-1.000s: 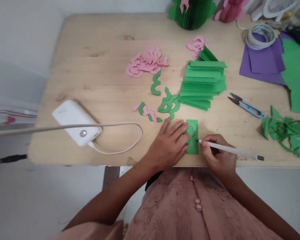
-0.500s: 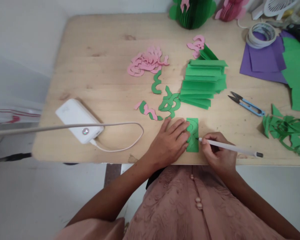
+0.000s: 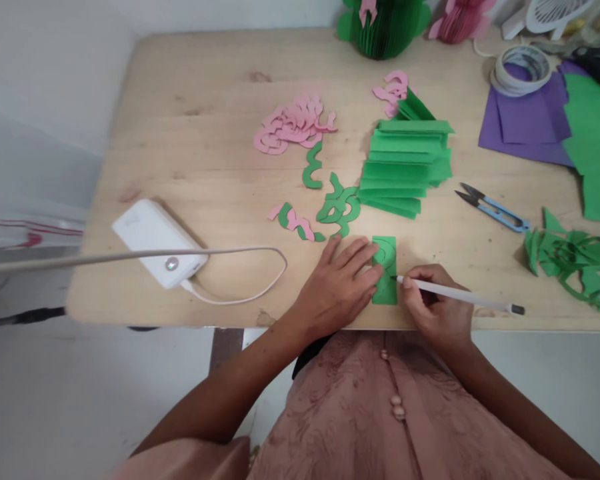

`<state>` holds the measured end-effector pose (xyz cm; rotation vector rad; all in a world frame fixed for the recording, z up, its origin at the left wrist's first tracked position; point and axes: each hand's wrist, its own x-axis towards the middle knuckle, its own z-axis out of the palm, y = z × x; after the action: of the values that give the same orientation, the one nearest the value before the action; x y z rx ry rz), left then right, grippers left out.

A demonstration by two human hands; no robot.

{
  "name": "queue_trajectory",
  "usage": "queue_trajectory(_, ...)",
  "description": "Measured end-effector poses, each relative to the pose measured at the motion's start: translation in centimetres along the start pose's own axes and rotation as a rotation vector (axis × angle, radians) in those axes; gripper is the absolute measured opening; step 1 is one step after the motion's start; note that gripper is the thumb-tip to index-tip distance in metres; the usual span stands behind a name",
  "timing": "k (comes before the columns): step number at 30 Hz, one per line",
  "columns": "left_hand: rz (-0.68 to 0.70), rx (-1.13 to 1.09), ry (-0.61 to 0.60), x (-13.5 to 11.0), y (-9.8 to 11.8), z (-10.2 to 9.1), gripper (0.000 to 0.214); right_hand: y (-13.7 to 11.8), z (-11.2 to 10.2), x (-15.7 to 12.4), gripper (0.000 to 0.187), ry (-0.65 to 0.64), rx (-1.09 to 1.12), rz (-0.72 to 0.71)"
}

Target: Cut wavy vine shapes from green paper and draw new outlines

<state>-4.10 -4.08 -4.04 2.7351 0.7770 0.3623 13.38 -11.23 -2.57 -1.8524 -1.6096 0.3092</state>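
A small green paper strip (image 3: 387,287) lies near the table's front edge, with dark curved lines drawn on its upper part. My left hand (image 3: 337,287) rests flat, its fingertips on the strip's left side. In my right hand (image 3: 437,300) is a white pen (image 3: 463,293), its dark tip touching the strip's right half. Wavy green cut-outs (image 3: 339,207) lie just beyond my left hand, beside a mixed pink and green piece (image 3: 297,221). Past the strip sits a pile of folded green paper strips (image 3: 403,163).
Blue thread snips (image 3: 495,208) and green paper scraps (image 3: 570,257) lie on the right. Further back are purple paper (image 3: 530,120), tape rolls (image 3: 515,83) and pink cut-outs (image 3: 295,123). A white power bank (image 3: 155,243) with a cable (image 3: 240,248) sits left.
The fingers of my left hand have shifted slightly over the strip, covering a bit more of the drawn lines. The pen tip stays at nearly the same spot.
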Motion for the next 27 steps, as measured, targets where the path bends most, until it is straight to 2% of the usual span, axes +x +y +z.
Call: queue_trajectory(27,0.036,0.028,0.020,-0.15,-0.11,0.23,0.026,0.14,-0.18,-0.13,0.009,0.006,-0.025,-0.012)
